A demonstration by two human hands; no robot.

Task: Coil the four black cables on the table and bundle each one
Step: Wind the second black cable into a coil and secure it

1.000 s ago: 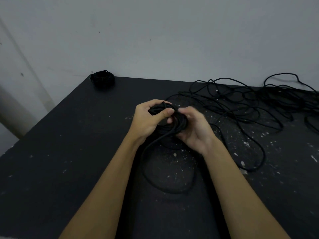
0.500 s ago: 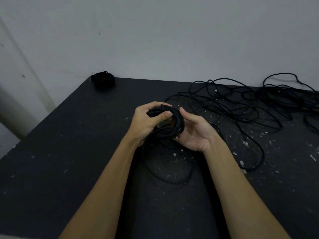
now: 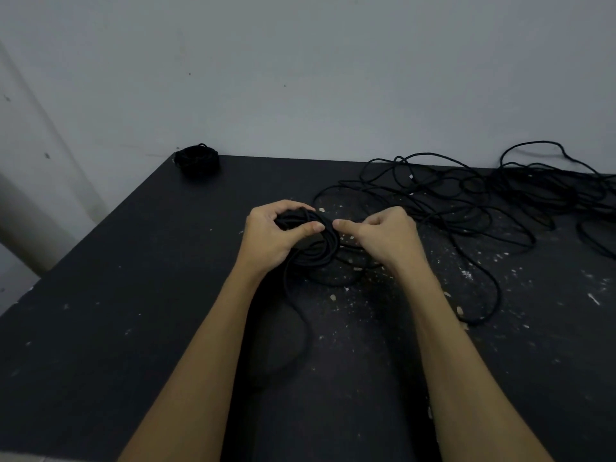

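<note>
The left hand is holding a partly wound coil of black cable just above the middle of the black bench. Its grip is curling round the far left side of the coil, with the thumb lying across the top of the loops and the fingers wrapping over the far edge. The right hand is sitting just to the right of the coil, fingers curled in, thumb pointing left toward the left thumb; its grip is pinching a strand of the cable at the coil's right edge, though the exact contact is hard to make out against the dark loops. From the near side of the coil, 1 loose length of the same cable is hanging down and curving along the bench between the 2 forearms.

At the far left corner of the bench, 1 finished cable bundle is lying by itself, well apart from the hands. Across the far right of the bench, a tangle of loose black cables is sprawling in wide loops, with 1 long loop reaching toward the near right. White flecks are dotting the bench around the hands, and a pale wall is standing behind.
</note>
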